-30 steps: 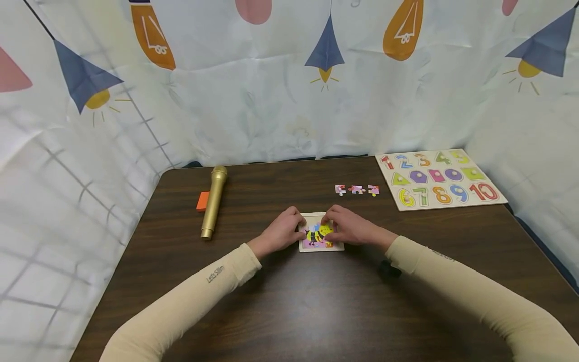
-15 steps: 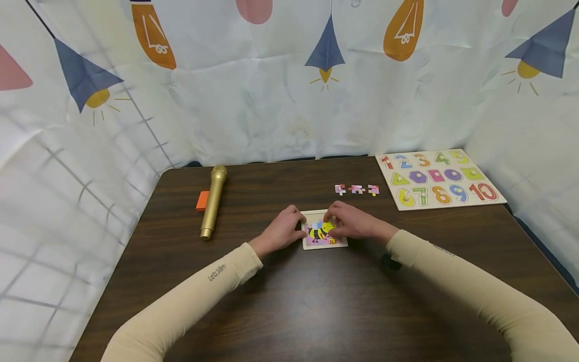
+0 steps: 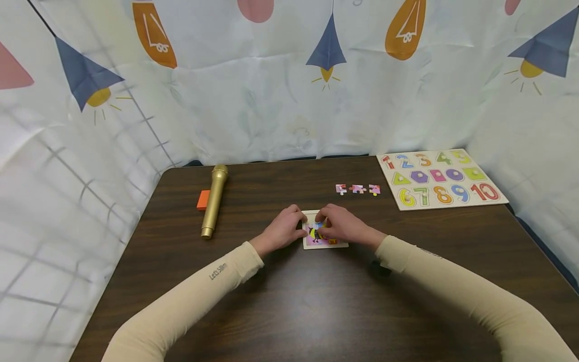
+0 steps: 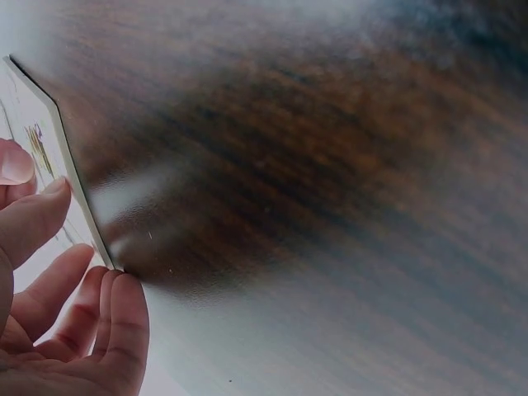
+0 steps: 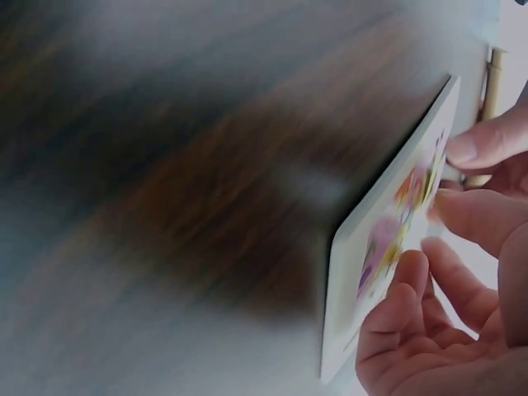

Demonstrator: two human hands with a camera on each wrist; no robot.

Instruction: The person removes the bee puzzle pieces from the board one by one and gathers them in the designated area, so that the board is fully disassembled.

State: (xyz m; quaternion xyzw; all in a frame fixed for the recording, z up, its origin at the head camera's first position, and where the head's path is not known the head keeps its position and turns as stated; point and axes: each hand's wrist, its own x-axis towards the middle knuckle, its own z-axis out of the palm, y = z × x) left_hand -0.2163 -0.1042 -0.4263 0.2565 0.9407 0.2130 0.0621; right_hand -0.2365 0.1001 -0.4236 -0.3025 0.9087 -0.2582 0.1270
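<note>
A small bee jigsaw puzzle [image 3: 309,242] in a pale wooden tray lies on the table between both hands. My left hand [image 3: 284,229] holds the tray's left edge, with thumb and fingers at its rim; the left wrist view shows its fingertips at the tray's corner [image 4: 106,257]. My right hand [image 3: 345,225] reaches over the picture, its thumb and fingertips touching the puzzle's face and covering much of the bee. The right wrist view shows a gap between thumb [image 5: 466,210] and index finger [image 5: 458,280], with no lifted piece visible between them.
Several loose pink jigsaw pieces [image 3: 358,189] lie in a row behind the tray. A wooden number-and-shape board [image 3: 434,197] is at the back right. At the left lies a gold microphone [image 3: 214,203] beside an orange block [image 3: 202,200]. Patterned curtains hang around the table.
The tray first shifts slightly right, then stays about there. My right hand moves away, then back left over the bee, covering more of it. My left hand stays at the tray's left edge.
</note>
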